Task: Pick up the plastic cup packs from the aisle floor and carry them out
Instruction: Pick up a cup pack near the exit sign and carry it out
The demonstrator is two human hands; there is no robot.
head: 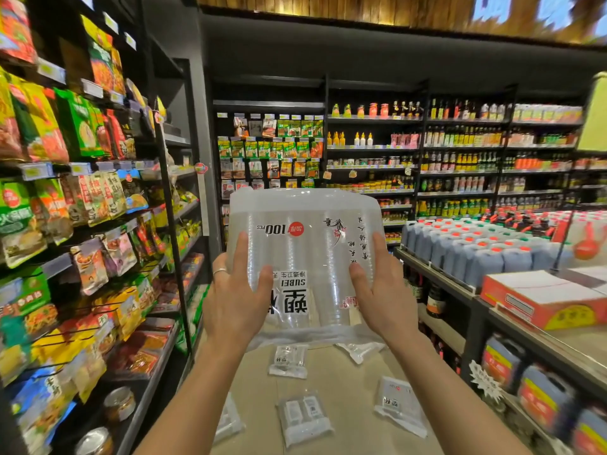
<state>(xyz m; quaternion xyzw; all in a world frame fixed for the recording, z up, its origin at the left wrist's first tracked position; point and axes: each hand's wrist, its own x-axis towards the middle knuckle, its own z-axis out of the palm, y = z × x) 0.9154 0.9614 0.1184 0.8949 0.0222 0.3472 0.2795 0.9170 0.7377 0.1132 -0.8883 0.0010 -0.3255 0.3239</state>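
- A large cup pack [305, 254] is held up in the middle of the aisle, well above the floor [348, 389], with its printing seen upside down.
- The left hand [236, 290] is laid flat against the pack's left side, with fingers straight and the thumb pressed on the near face. A ring [219, 271] is worn on one finger.
- The right hand [381, 290] is laid the same way against the right side, fingers straight and pointing up, so the pack is pressed between the two hands rather than gripped by curled fingers.
- Four smaller cup packs are seen lying flat on the floor below the arms: one [288, 361] just under the held pack, one [303, 418] nearer, one [399, 405] to the right and one [359, 351] partly hidden behind the held pack.
- Part of another clear pack [230, 418] is seen beside the left forearm.
- Snack bags [78, 126] are hung and stacked on the shelves at the left.
- Jugs [476, 254] with red caps are lined up on the low display at the right, with a red carton [542, 300] near them.
- Bottles [460, 136] fill the back shelves.
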